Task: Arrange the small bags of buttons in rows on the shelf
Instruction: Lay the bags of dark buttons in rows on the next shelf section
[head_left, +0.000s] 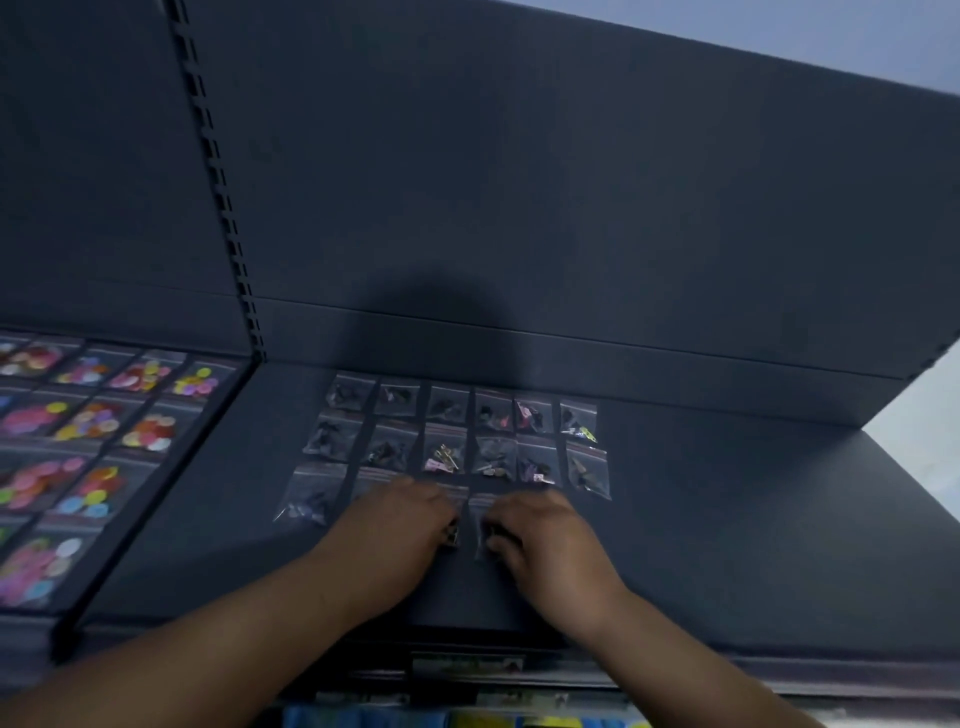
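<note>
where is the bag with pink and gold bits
Head view: the pink-and-gold bag lies on the dark shelf, middle row, third from left, just beyond the left hand.

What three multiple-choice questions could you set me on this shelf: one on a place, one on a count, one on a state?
1. Where do the bags of bright buttons lie?
A. on the neighbouring shelf to the left
B. on the back wall
C. on the floor

2. How many bags make up the back row on the dark shelf?
A. two
B. six
C. twelve

3. What are the left hand and the right hand doing?
A. hanging below the shelf
B. lifting a box
C. resting on front-row bags

Key: 1 A, the colourful bags fill the shelf at the left; 2 B, six bags sit side by side nearest the back wall; 3 C, both hands lie on bags in the nearest row.
</note>
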